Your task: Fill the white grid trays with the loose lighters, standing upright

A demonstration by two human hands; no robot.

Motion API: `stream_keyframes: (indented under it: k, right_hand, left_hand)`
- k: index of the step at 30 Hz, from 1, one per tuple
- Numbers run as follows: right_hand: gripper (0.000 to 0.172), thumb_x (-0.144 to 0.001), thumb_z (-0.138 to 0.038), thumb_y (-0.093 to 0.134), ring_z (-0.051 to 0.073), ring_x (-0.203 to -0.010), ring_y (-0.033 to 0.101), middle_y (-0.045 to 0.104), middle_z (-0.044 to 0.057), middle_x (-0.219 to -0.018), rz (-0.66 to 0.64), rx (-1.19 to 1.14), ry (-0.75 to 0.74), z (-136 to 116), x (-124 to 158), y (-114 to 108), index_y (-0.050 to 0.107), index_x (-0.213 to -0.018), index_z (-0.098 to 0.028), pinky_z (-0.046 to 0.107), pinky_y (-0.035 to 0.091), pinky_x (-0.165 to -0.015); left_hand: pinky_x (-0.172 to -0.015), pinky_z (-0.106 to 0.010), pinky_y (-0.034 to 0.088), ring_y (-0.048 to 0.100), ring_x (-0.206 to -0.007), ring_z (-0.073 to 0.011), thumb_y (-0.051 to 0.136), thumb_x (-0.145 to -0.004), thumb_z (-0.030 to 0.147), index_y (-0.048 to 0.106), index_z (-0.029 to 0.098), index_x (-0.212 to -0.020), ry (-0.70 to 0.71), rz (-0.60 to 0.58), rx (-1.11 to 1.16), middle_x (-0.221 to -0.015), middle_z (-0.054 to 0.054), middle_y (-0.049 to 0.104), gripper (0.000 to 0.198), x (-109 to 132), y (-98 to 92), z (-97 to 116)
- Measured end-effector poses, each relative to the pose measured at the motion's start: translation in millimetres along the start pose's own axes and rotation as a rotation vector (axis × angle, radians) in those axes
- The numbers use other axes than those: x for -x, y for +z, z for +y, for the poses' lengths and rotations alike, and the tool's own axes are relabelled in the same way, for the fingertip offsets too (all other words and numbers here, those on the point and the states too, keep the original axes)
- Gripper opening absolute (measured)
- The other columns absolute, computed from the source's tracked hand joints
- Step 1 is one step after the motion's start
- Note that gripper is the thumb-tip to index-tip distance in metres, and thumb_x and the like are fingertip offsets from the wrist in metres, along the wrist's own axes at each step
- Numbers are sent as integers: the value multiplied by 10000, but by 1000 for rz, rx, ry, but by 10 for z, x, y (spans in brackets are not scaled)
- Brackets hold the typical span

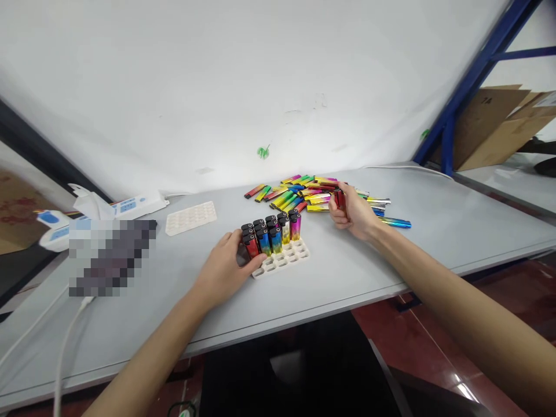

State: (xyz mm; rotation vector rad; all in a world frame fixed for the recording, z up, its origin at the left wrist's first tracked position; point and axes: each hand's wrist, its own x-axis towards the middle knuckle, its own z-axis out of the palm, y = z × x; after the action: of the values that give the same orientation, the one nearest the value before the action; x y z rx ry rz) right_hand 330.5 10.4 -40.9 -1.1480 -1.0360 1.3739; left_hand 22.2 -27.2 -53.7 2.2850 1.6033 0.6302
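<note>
Head view: left hand [226,262], fingers clasping standing lighters [275,241] at one end; keep white rack [283,263] steady. Right hand [354,213], fingers clamped on red lighter [340,200]; hold upright.

The left hand [222,265] and right hand [351,209] are bare (so are both slim forearms [443,284], tapering smoothly).

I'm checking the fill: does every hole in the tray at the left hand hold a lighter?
No, the upright lighters stand toward the back of the tray, while unfilled holes show along its front.
</note>
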Motion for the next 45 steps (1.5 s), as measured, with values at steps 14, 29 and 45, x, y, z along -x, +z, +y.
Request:
stream_keyframes:
  k: [14,29,45]
  right_hand:
    - [494,-885,-621,405,75,-380,155,241,-68,-460,89,-24,3,-29,12,6,360,-596,-223,217,107,-368]
    - [494,-916,-589,376,89,-399,225,298,-48,-491,-46,43,-63,3,30,27,478,-617,-210,225,185,-381]
    - [207,-771,-419,761,133,-654,561,658,9,-729,-294,293,-354,-20,146,22,735,-842,-226,289,455,-623]
  left_hand:
    - [-783,-380,488,627,-905,-253,605,-841,522,544,220,-1064,16,19,5,-1007,-63,639,381,2,0,11]
    - [-764,-375,487,631,-881,-252,605,-839,528,537,223,-1051,8,17,-12,-984,-61,640,378,3,-3,18]
    - [-770,-368,477,616,-886,-248,611,-836,532,532,223,-1037,8,17,-10,-988,-57,626,377,1,3,12]
